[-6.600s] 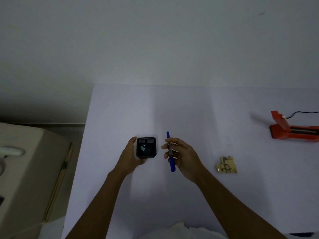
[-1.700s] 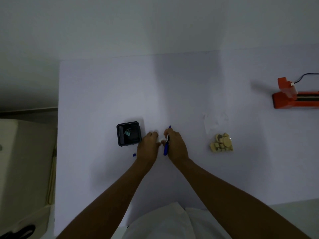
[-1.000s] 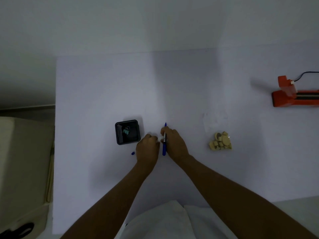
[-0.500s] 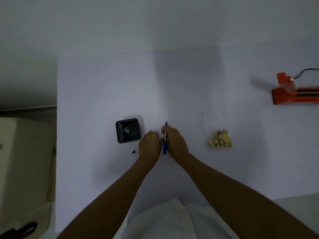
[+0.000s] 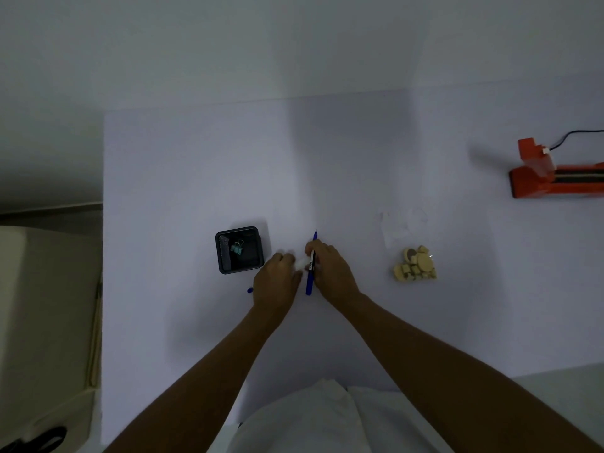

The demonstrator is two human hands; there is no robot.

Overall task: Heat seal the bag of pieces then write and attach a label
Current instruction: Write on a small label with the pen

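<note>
My right hand (image 5: pixel 331 273) grips a blue pen (image 5: pixel 310 273) with its tip pointing away from me, in the middle of the white table (image 5: pixel 196 165). Close beside it, my left hand (image 5: pixel 277 281) presses a small white label (image 5: pixel 300 263) that shows between the two hands. The pen's blue cap (image 5: pixel 250 290) lies on the table just left of my left wrist. A clear bag of beige pieces (image 5: pixel 414 264) lies to the right, apart from both hands. The orange heat sealer (image 5: pixel 555 173) stands at the far right edge with its black cord.
A black mesh square holder (image 5: pixel 239 250) with a teal binder clip inside stands just left of my left hand. A beige unit (image 5: pixel 42 305) sits off the table's left edge. White cloth (image 5: pixel 320 420) covers my lap at the near edge.
Both hands have stayed together at the label with tiny shifts. Since several seconds ago, the left hand left the black holder and the pen cap came off onto the table.
</note>
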